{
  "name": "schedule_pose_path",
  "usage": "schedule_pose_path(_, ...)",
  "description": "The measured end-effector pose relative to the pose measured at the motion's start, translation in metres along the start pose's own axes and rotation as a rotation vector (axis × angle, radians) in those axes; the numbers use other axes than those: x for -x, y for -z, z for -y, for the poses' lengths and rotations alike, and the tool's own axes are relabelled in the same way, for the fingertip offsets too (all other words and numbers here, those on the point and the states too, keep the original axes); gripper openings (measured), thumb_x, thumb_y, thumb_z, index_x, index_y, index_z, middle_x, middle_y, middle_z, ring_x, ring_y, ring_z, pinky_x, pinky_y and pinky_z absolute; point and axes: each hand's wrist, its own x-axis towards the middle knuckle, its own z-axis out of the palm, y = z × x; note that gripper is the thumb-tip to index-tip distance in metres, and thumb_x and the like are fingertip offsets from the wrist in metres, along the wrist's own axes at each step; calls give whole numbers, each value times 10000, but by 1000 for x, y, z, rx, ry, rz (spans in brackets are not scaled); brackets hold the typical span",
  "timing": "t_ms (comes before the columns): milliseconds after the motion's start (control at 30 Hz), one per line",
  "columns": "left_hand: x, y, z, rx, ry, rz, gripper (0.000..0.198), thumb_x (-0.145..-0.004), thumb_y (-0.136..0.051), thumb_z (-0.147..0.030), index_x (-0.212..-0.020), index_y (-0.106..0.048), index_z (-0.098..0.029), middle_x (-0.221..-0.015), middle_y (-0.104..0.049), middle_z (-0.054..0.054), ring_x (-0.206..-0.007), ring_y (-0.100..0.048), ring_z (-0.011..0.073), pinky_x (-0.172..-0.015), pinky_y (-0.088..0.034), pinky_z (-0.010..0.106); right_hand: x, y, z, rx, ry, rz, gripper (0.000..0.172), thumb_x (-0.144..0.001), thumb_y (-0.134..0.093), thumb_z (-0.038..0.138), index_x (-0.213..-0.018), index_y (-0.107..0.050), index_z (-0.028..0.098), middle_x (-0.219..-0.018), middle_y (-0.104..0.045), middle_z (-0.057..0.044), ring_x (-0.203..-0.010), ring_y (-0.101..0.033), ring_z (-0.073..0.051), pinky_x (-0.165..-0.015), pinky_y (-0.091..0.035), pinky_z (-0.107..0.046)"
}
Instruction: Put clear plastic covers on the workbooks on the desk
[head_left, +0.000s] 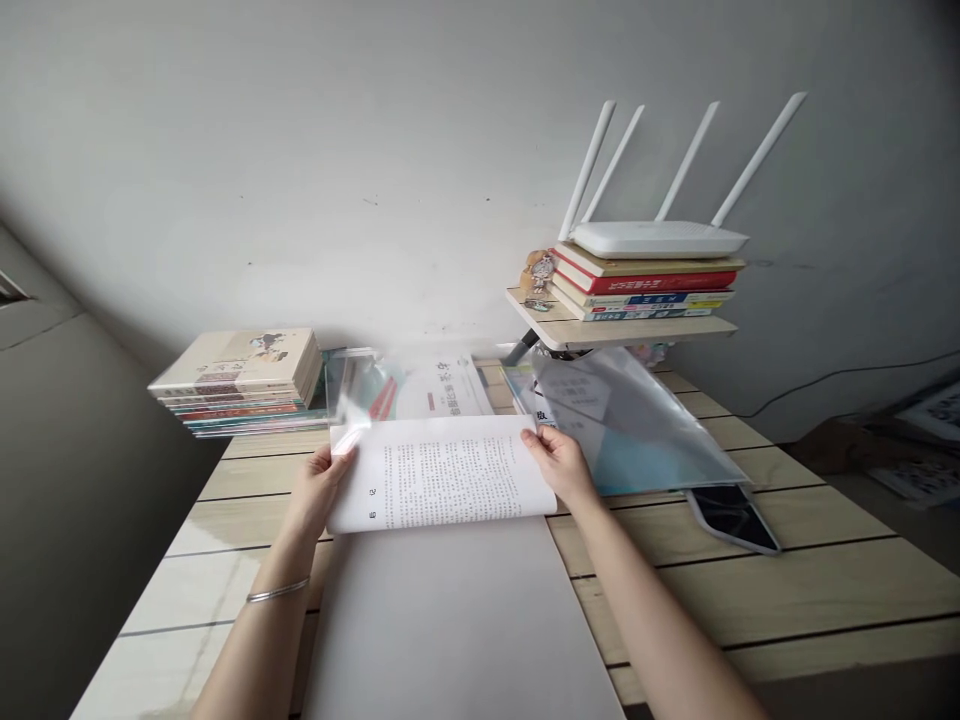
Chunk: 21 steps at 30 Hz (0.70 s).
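Observation:
A book page (457, 475) printed with columns of characters, turned sideways, spans the middle of the desk. My left hand (322, 480) pinches its left edge, thumb on top. At the opposite edge my right hand (559, 460) grips it between thumb and fingers. Shiny clear plastic (349, 400) shows by the upper left corner. Just behind the page lies a white and green book cover (431, 385) with a red mark. A large blank white sheet (450, 620) stretches below it toward me; whether it joins the page I cannot tell.
Stacked books (240, 370) stand at the back left. To the right, a clear plastic sleeve (645, 430) partly covers other books and a dark phone (735, 515). A small raised shelf (622, 332) carries books (652, 285) and a white router (660, 238) with upright antennas.

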Motion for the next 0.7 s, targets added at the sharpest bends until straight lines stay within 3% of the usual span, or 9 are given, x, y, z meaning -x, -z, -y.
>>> schedule_pose_path(133,4,0,-2,-5,1,47,515,-521,-827,-478,-868,-649,-141,-699,-700,50,-593,-636,177,-535,-489,252,2,2,5,38,19,-1,512,-726,-588,620,-532,-342,216,-504,-295,63,-511,-288,-92,-471,-241,-237)
schedule_pose_path(300,2,-4,3,-50,-44,-62,523,-512,-808,-532,-827,-657,-143,-670,-687,29,-528,-594,140,-494,-451,230,3,3,5,-136,-95,132,437,-705,-622,610,-656,-486,197,-568,-458,37,-528,-391,-109,-479,-306,-234)
schedule_pose_path(467,5,-3,0,-106,-35,-92,516,-565,-757,-590,-785,-666,-132,-661,-688,54,-511,-589,145,-465,-436,232,2,1,2,-2,-33,35,490,-703,-590,656,-581,-440,206,-501,-392,47,-503,-350,-102,-451,-278,-233)
schedule_pose_path(600,9,-1,-3,-72,26,15,527,-513,-821,-513,-832,-667,-123,-680,-699,75,-562,-631,183,-501,-479,259,3,0,9,47,17,-39,525,-704,-591,656,-521,-380,212,-475,-333,55,-491,-313,-94,-441,-258,-232)
schedule_pose_path(700,10,-2,-1,-55,-1,-4,496,-502,-825,-517,-751,-650,-124,-642,-683,61,-527,-609,158,-486,-462,241,5,2,15,-79,-71,40,482,-681,-641,618,-561,-421,207,-497,-402,49,-484,-354,-96,-443,-283,-228)
